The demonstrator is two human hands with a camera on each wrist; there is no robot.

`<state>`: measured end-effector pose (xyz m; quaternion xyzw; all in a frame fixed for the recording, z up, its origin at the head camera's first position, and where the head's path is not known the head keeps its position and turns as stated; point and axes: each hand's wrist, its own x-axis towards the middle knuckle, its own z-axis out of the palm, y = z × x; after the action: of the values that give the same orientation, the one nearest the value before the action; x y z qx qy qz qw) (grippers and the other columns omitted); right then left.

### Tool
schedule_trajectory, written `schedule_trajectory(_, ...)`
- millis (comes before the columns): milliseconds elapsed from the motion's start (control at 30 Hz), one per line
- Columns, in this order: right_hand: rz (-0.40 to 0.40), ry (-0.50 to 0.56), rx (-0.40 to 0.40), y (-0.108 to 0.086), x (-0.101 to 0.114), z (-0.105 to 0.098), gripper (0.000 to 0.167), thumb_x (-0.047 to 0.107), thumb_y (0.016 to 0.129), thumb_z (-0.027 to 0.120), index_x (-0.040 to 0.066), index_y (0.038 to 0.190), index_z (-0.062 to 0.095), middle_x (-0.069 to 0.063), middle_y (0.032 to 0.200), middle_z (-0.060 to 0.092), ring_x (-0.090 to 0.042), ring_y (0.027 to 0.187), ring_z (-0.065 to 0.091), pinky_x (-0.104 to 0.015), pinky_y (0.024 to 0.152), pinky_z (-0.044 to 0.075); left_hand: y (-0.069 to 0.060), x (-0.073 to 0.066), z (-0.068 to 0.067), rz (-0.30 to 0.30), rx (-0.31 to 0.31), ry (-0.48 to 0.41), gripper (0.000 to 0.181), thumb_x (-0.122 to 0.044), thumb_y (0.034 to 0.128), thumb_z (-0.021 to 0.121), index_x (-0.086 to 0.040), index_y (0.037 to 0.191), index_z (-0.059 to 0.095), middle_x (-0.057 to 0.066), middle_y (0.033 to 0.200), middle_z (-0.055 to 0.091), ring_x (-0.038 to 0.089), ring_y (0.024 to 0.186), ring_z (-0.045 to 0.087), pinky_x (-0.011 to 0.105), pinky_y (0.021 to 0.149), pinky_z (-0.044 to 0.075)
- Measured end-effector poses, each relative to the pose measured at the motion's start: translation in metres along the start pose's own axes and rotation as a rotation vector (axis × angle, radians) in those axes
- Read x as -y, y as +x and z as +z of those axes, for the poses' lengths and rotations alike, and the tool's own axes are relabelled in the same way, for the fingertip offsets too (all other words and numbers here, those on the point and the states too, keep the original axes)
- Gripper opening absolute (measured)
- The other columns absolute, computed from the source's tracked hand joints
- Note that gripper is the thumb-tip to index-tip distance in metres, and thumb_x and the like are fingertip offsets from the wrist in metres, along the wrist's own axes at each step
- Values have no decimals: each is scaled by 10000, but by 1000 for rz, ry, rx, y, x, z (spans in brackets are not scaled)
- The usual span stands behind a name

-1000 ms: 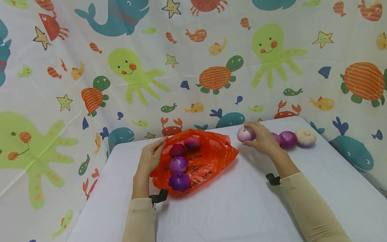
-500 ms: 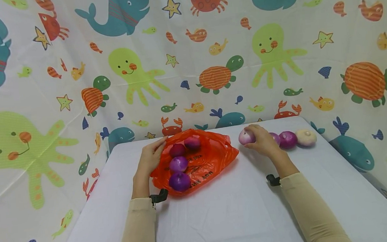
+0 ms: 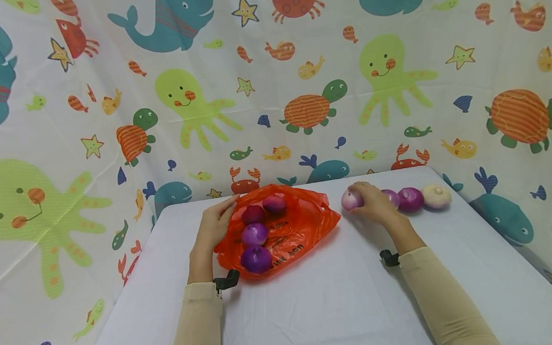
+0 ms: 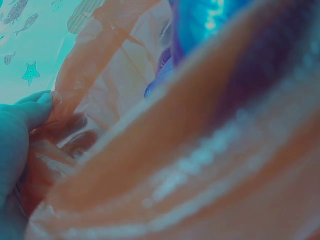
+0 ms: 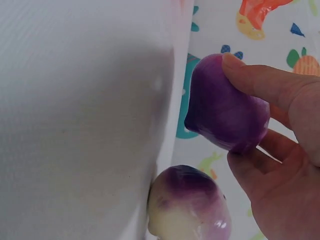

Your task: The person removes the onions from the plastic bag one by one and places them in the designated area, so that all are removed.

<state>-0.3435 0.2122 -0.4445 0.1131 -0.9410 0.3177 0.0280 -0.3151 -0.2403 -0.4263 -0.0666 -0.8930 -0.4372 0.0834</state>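
A red plastic bag (image 3: 303, 218) lies open on the table with several purple onions (image 3: 256, 259) in its left part. The left hand (image 3: 214, 225) pinches the bag's left edge; in the left wrist view the thumb of the left hand (image 4: 22, 125) lies against the crinkled bag (image 4: 100, 90). To the right of the bag, the right hand (image 3: 376, 203) grips a pale purple onion (image 3: 351, 199). In the right wrist view, thumb and fingers of the right hand (image 5: 280, 120) are round the onion (image 5: 225, 105), beside another onion (image 5: 190, 205).
Right of the right hand stand a partly hidden onion (image 3: 391, 198), a purple onion (image 3: 410, 199) and a whitish onion (image 3: 436, 196) in a row. The white table (image 3: 333, 302) ends at the back against a curtain (image 3: 259, 67) printed with sea animals.
The right hand and its onion have shifted slightly to the right and down. The left hand and the bag look the same.
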Motion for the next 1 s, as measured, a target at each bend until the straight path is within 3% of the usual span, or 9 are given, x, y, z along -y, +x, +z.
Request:
schedule_trajectory(400,-17,-33,39,0,-2,2,690,114,888,815,68,1508,514,-225,1591,435,-468,1462,402,-678,1170,370,2,-1,-1,56,-21,16,400,-364,1091,537,-310,1484,594,88,1491,613,346,1390,570,550,1125,485)
schedule_trajectory(1000,25,-70,49,-2,-1,4,692,105,898,798,51,1520,500,-253,1583,415,-483,1461,370,-700,1142,388,1,1,-1,38,-20,5,400,-395,1087,536,-347,1480,592,77,1477,625,336,1364,592,527,1083,526)
